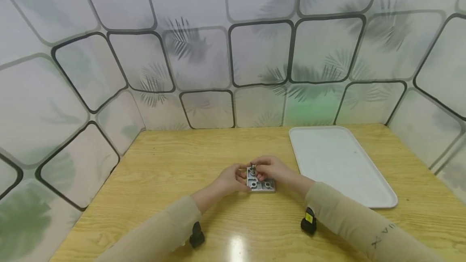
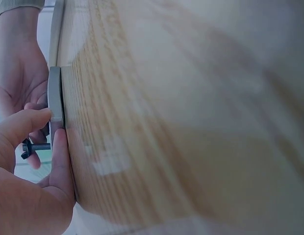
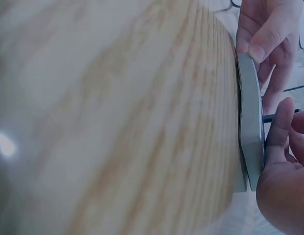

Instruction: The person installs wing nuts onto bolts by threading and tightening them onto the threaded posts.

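Observation:
A silver metal plate (image 1: 263,191) with raised rings and recesses lies on the wooden table. My left hand (image 1: 230,180) grips it along its left edge, thumb at the near corner and fingers at the far one. From its far left ring rises a dark bolt (image 2: 40,146), its black head standing out above the plate in the left wrist view. My right hand (image 1: 270,169) reaches over the plate from the right and pinches the bolt near its head. In the right wrist view, the bolt's shank (image 3: 268,118) shows beside the right fingers.
A white tray (image 1: 335,161) lies on the table (image 1: 174,153) to the right, close beside the right forearm. Patterned cloth walls (image 1: 204,60) enclose the table at the back and sides. Black wrist devices (image 1: 308,222) hang under both sleeves.

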### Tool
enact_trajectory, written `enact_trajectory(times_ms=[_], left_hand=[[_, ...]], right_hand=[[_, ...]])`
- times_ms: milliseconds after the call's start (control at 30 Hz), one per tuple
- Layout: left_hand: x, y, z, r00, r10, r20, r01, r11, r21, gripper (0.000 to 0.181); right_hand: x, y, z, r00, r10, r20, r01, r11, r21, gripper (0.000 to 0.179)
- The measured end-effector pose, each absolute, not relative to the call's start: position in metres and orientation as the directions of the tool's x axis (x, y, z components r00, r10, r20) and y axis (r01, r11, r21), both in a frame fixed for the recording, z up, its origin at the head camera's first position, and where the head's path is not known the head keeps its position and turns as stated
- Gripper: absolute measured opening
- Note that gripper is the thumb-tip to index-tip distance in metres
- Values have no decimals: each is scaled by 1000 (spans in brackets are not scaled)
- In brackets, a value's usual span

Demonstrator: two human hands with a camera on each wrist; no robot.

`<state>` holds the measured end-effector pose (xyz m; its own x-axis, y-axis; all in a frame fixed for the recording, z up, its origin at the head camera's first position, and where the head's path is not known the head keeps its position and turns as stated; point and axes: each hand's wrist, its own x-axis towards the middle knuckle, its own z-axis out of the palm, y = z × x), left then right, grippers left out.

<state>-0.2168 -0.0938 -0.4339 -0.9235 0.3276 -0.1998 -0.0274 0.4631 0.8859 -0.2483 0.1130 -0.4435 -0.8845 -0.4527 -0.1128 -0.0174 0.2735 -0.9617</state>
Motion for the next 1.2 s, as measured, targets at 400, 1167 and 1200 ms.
enact_trajectory(times_ms=[400,1167,1200], left_hand=[[-218,-94,-433,-920,337,-198,-18,469,883,80],[-212,-92,-430,-924,324,-204,-23,484,875,79],[-212,-92,-430,-924,324,-205,-24,484,875,79]], right_hand=[[-247,111,-442,-905,-412,-108,-15,284,-959,32],[-234,99,-441,-979,-203,-4,-96,485,-869,12],[-234,99,-441,-980,-200,-2,-98,489,-867,12]])
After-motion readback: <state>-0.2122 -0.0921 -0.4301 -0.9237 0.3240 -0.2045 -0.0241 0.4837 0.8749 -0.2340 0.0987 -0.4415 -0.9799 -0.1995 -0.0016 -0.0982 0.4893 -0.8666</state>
